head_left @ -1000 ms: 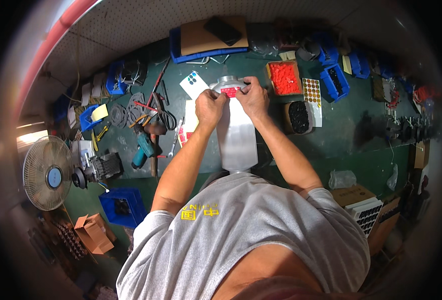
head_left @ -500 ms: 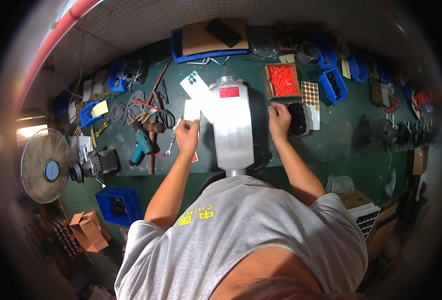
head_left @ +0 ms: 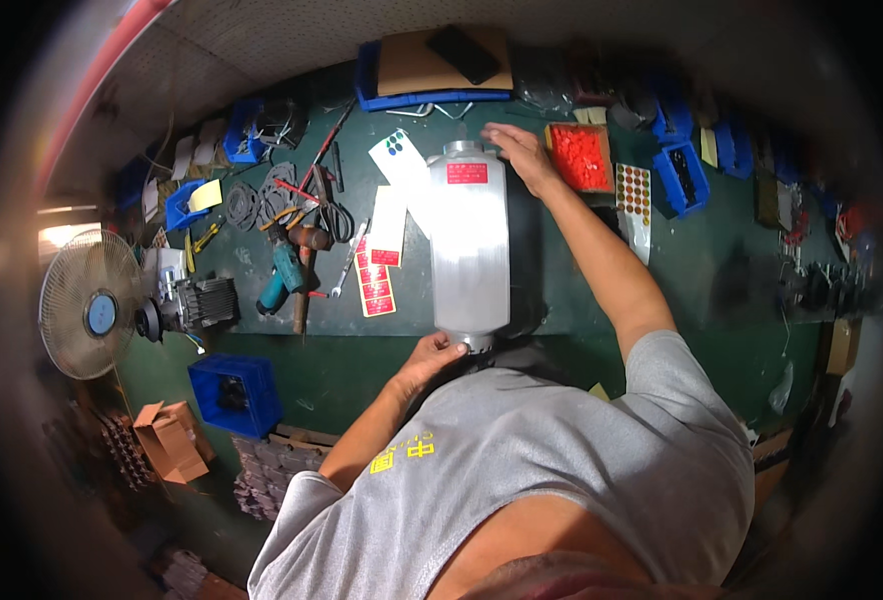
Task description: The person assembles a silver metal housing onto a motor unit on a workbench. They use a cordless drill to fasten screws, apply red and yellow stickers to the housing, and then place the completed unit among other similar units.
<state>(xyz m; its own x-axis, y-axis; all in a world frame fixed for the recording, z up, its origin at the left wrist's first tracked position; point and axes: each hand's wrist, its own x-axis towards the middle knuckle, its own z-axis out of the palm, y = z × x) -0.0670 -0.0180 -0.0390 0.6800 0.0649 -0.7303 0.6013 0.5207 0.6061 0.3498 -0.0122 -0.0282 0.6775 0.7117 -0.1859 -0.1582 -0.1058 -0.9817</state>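
Observation:
A long silver metal canister (head_left: 472,255), with a red label near its far end and a narrow neck at each end, lies on the green bench. My left hand (head_left: 430,360) is closed at its near neck, the thumb against the metal. At the far neck, my right hand (head_left: 524,158) has its fingers stretched out beside the rim, holding nothing. Left of the canister are a white sheet with dark oval stickers (head_left: 398,152), a strip with a red label (head_left: 390,225) and a sheet of red labels (head_left: 375,285).
An open-end wrench (head_left: 350,260), a teal power tool (head_left: 284,280), a hammer (head_left: 309,240) and scissors (head_left: 337,220) lie to the left. Right of my hand stand a box of red caps (head_left: 579,157), a sheet of round stickers (head_left: 635,190) and blue bins (head_left: 682,178).
My left hand has left the label strip for the canister's near neck. My right hand has moved forward to its far neck and opened. My right forearm now covers the black bowl's place.

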